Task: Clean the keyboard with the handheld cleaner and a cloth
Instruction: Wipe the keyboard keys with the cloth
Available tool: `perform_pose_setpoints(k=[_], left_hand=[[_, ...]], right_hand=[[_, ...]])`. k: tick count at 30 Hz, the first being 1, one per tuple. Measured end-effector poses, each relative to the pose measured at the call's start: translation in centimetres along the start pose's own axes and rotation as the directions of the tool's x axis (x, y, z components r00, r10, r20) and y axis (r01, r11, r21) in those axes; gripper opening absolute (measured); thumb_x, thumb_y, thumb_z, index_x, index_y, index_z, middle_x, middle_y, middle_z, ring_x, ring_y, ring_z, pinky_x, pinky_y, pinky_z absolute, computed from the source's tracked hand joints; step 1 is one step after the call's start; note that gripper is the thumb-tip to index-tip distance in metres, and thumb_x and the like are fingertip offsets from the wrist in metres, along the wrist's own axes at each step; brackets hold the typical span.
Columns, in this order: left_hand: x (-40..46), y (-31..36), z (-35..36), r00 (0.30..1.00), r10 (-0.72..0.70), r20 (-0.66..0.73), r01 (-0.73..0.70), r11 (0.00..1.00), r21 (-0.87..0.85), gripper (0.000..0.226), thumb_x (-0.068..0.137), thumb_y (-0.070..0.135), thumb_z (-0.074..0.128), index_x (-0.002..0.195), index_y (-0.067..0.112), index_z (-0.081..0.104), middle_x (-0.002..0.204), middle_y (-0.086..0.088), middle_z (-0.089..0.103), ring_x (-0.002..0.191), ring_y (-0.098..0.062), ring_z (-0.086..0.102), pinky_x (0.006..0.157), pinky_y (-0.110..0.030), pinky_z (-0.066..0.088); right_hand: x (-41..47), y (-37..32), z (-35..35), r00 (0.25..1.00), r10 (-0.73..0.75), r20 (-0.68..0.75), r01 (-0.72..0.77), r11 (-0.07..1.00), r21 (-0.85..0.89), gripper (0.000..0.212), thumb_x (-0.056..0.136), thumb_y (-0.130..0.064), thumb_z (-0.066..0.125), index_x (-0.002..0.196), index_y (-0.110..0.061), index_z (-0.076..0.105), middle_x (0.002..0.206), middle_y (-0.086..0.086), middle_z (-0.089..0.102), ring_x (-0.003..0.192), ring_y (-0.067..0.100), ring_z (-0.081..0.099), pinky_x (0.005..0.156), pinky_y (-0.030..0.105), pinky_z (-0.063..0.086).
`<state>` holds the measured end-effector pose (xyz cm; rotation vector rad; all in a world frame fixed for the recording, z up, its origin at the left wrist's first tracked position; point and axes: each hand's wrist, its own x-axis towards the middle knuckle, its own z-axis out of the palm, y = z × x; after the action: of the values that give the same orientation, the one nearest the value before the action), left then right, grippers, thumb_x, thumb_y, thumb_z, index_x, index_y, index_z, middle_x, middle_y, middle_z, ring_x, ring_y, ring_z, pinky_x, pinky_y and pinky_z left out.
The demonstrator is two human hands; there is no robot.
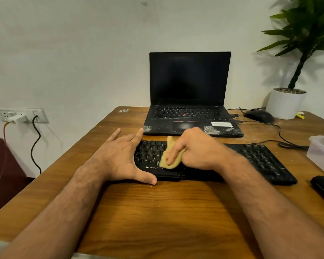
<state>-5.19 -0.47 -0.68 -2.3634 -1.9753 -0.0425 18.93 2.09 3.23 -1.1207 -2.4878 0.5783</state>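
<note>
A wooden desk [157, 212] seen from above the person's arms. The left hand [118, 157], fingers spread and straight, presses flat on the left end of a black keyboard [258, 159], thumb against its front edge. The keyboard lies across the middle of the desk, just in front of an open laptop [190, 90]. It is long, thin and rigid, probably light enough to slide, so bracing one end looks sensible. To the right, the right hand [193, 148] pinches a small yellow cloth [169, 157], soft and bunched, pressed onto the left-hand keys. Printed keycaps show; white lettering marks the front edge. No handheld cleaner can be identified.
</note>
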Motion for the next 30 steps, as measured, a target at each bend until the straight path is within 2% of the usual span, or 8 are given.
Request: perform_pose_setpoints(k=[4,9,14,16,19,23,26,30], left_hand=[[-0.1,0.1,0.0,1.0,0.011,-0.01,-0.011,1.0,-0.001,0.16,0.037,0.113,0.028,0.16,0.017,-0.011,0.166,0.004,0.021,0.151,-0.005,0.017,0.125,-0.041,-0.012],[-0.1,0.2,0.0,1.0,0.004,-0.013,-0.004,1.0,-0.001,0.16,0.037,0.113,0.028,0.16,0.018,-0.013,0.167,0.003,0.019,0.152,-0.007,0.016,0.125,-0.041,-0.012],[-0.1,0.3,-0.3,1.0,0.011,-0.001,-0.011,1.0,0.008,0.161,0.035,0.113,0.026,0.16,0.018,-0.013,0.167,0.005,0.018,0.152,-0.006,0.017,0.124,-0.042,-0.015],[0.0,0.3,-0.3,1.0,0.003,0.004,-0.004,1.0,0.017,0.162,0.035,0.113,0.025,0.16,0.018,-0.011,0.167,0.003,0.018,0.152,-0.007,0.018,0.124,-0.042,-0.015],[0.0,0.4,-0.3,1.0,-0.011,0.008,0.011,1.0,0.025,0.162,0.034,0.113,0.024,0.16,0.017,-0.011,0.167,0.002,0.019,0.152,-0.008,0.018,0.124,-0.043,-0.014],[-0.2,0.4,-0.4,1.0,-0.011,0.005,0.011,1.0,0.006,0.161,0.035,0.113,0.025,0.16,0.018,-0.009,0.167,0.003,0.021,0.152,-0.007,0.019,0.123,-0.045,-0.017],[0.0,0.8,-0.8,0.999,0.014,0.029,-0.013,0.999,-0.032,0.16,0.035,0.112,0.029,0.159,0.021,-0.014,0.167,0.002,0.018,0.152,-0.009,0.017,0.121,-0.049,-0.021],[1.2,3.0,-1.7,0.992,0.072,0.104,-0.067,0.996,-0.053,0.161,0.034,0.11,0.035,0.158,0.023,-0.02,0.168,-0.001,0.014,0.154,-0.011,0.01,0.12,-0.051,-0.022]], right_hand=[[-0.6,1.2,0.0,0.995,0.022,-0.097,-0.022,1.0,0.001,0.062,0.081,0.009,0.049,0.11,-0.039,0.076,0.115,-0.02,0.068,0.07,-0.017,0.057,0.055,0.005,0.043],[-1.6,1.2,0.9,0.999,0.007,0.046,-0.006,0.999,-0.033,0.067,0.079,0.01,0.047,0.121,-0.037,0.071,0.131,-0.017,0.064,0.126,0.003,0.054,0.115,0.025,0.037],[-2.8,1.9,-0.3,0.995,0.053,-0.087,-0.054,0.998,-0.014,0.061,0.083,0.008,0.047,0.114,-0.038,0.074,0.123,-0.018,0.067,0.097,0.007,0.065,0.078,0.02,0.056],[-2.4,0.6,0.8,0.999,-0.009,-0.03,0.008,0.999,-0.031,0.067,0.083,0.009,0.046,0.126,-0.038,0.067,0.132,-0.02,0.061,0.115,0.002,0.058,0.092,0.007,0.043],[-2.0,-0.5,2.0,0.992,-0.076,0.099,0.077,0.997,-0.009,0.064,0.076,0.011,0.048,0.12,-0.028,0.073,0.131,-0.012,0.065,0.13,0.0,0.051,0.116,0.017,0.03],[-3.2,1.5,0.0,0.998,0.024,-0.057,-0.025,0.999,-0.019,0.05,0.075,0.01,0.051,0.099,-0.023,0.081,0.109,-0.007,0.076,0.11,0.006,0.066,0.104,0.026,0.049],[-3.2,2.5,-0.5,0.981,0.08,-0.175,-0.098,0.99,-0.098,0.055,0.084,0.007,0.047,0.119,-0.026,0.074,0.126,-0.007,0.069,0.115,0.011,0.062,0.103,0.021,0.045],[-2.3,1.8,1.2,0.998,0.009,-0.054,-0.014,0.996,-0.089,0.056,0.088,0.0,0.046,0.132,-0.03,0.064,0.134,-0.006,0.065,0.126,0.014,0.055,0.111,0.031,0.041]])
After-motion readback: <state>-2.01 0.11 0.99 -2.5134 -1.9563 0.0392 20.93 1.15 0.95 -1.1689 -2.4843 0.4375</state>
